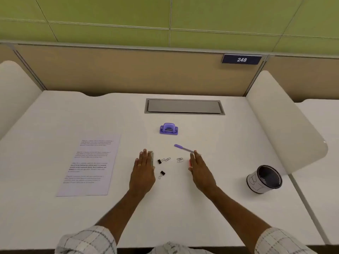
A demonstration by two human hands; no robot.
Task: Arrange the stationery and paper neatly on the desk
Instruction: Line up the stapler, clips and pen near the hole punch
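Note:
A printed paper sheet (89, 165) lies at the left of the white desk (201, 208). A purple hole punch (168, 128) stands near the middle. A purple pen (183, 148) lies slanted; its near end meets the fingertips of my right hand (199, 168), under which a small red thing (190, 162) shows. My left hand (144, 169) rests flat, fingers together, over a grey object (151, 158) whose edge shows at its right side. Between the hands lie two black binder clips (159, 161) (162, 174) and paper clips (180, 159).
A black mesh pen cup (264, 179) with a white wrap stands at the right. A grey cable hatch (184, 106) is set in the desk at the back. Curved white dividers (280, 121) flank the desk, and a panel with the number plate 248 (241, 59) stands behind.

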